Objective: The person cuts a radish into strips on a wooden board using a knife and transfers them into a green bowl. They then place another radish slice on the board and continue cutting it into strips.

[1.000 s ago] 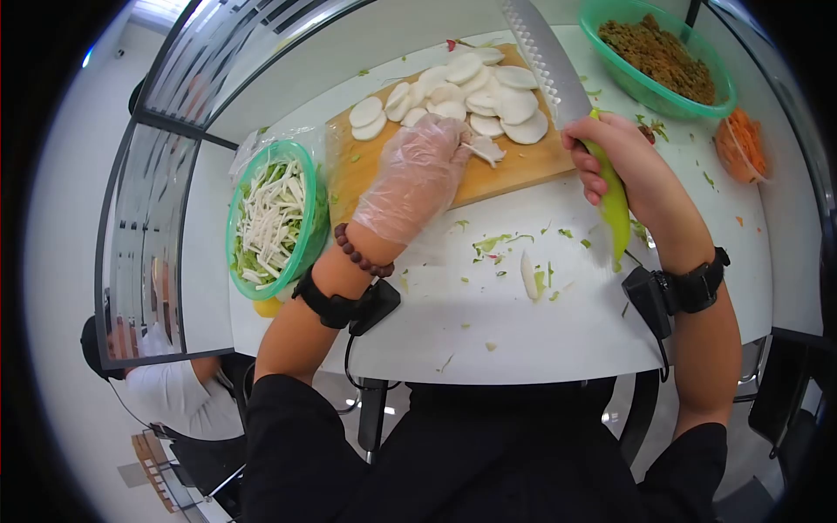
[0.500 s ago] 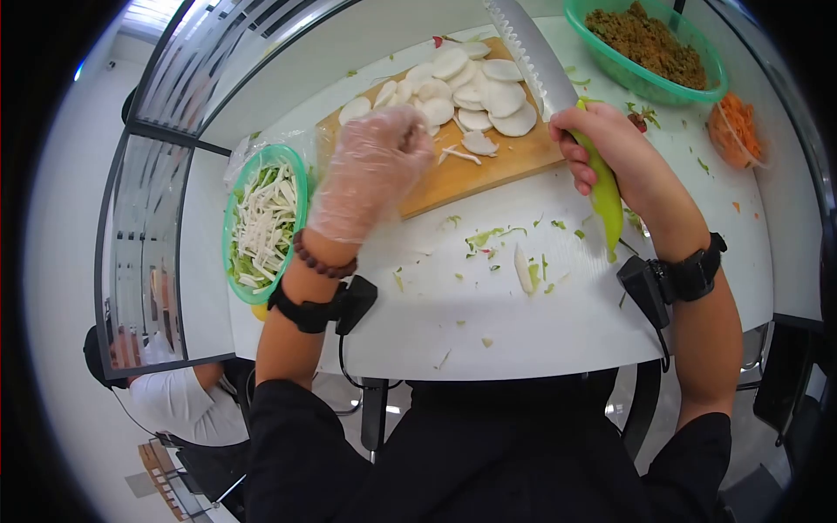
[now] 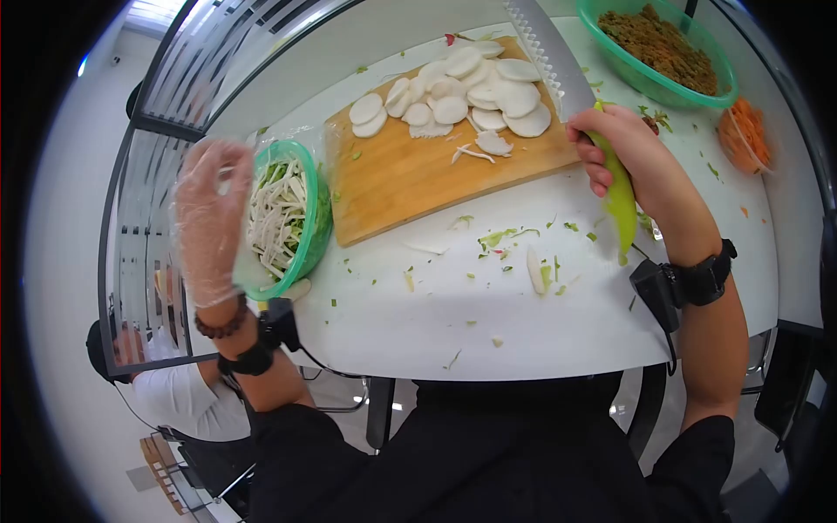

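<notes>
Cutting board (image 3: 436, 183), twelve o'clock: light tan wood. Round slices (image 3: 462, 87): off-white. Knife handle (image 3: 621, 196), one o'clock: lime green; blade (image 3: 558, 61): silver-grey, scalloped pattern. Bowls, ten (image 3: 321, 200) and one o'clock (image 3: 645, 74): translucent green. Shreds (image 3: 743, 135), two o'clock: orange. Counter (image 3: 418, 336): white. Sleeves (image 3: 305, 453): black.

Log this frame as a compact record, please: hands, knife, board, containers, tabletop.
left_hand: left hand, clear glove, by left green bowl; grasp unclear
right_hand: right hand, bare, grips knife by green handle
knife: blade points away from person, at board's right end
board: wooden cutting board; overlapping round white slices, mostly toward far side
left_bowl: white strips over shredded greens
far_right: green bowl, brown crumbly food; orange shreds in clear container
tabletop: white table, scattered scraps
</notes>
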A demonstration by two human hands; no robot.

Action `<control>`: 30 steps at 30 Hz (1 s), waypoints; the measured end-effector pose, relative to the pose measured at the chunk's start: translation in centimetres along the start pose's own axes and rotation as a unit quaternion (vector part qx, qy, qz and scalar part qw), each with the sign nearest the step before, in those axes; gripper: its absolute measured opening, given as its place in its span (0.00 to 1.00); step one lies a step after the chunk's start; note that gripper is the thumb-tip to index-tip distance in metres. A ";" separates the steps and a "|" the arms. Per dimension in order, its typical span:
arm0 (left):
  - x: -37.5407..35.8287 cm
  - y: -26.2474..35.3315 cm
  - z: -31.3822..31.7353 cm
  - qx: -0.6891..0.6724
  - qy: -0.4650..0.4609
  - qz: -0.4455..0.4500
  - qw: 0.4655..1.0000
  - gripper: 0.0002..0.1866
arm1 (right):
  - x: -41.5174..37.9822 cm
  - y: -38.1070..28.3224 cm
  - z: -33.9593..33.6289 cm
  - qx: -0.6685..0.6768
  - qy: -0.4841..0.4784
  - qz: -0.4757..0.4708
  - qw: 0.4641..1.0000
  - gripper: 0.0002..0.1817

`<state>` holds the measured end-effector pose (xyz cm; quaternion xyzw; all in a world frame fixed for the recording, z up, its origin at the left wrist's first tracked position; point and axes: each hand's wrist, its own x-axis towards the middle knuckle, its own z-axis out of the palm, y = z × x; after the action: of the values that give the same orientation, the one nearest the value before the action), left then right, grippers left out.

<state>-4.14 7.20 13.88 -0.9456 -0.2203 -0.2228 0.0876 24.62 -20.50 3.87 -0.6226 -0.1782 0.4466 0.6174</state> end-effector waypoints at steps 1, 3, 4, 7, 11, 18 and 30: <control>0.3 2.5 0.6 -0.096 0.007 -0.019 0.995 0.12 | 0.0 0.1 0.0 0.000 0.000 0.000 1.000 0.09; 0.1 6.5 3.6 -0.214 -0.051 0.011 0.975 0.12 | 0.1 0.1 -0.1 0.000 0.001 0.002 1.000 0.09; 0.5 9.0 4.4 -0.242 -0.117 0.002 0.963 0.12 | 0.2 0.2 -0.1 -0.002 0.001 0.005 1.000 0.09; 0.9 12.3 9.4 -0.227 -0.085 0.103 0.965 0.11 | 0.2 0.4 0.1 -0.003 0.000 0.011 1.000 0.09; 2.0 12.9 13.4 -0.228 -0.039 0.131 0.964 0.07 | 0.0 0.3 0.1 0.001 0.000 0.006 1.000 0.09; 2.6 13.2 10.5 -0.153 -0.174 0.080 0.970 0.05 | 0.0 0.4 -0.1 -0.006 -0.004 -0.010 1.000 0.09; 0.3 3.0 0.9 0.106 -0.079 -0.007 0.991 0.12 | 0.0 -0.1 -0.1 -0.012 0.003 -0.006 1.000 0.09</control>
<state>-2.16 4.88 13.03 -0.9440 -0.2553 -0.1233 0.1685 24.73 -20.53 3.90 -0.6303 -0.1853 0.4384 0.6133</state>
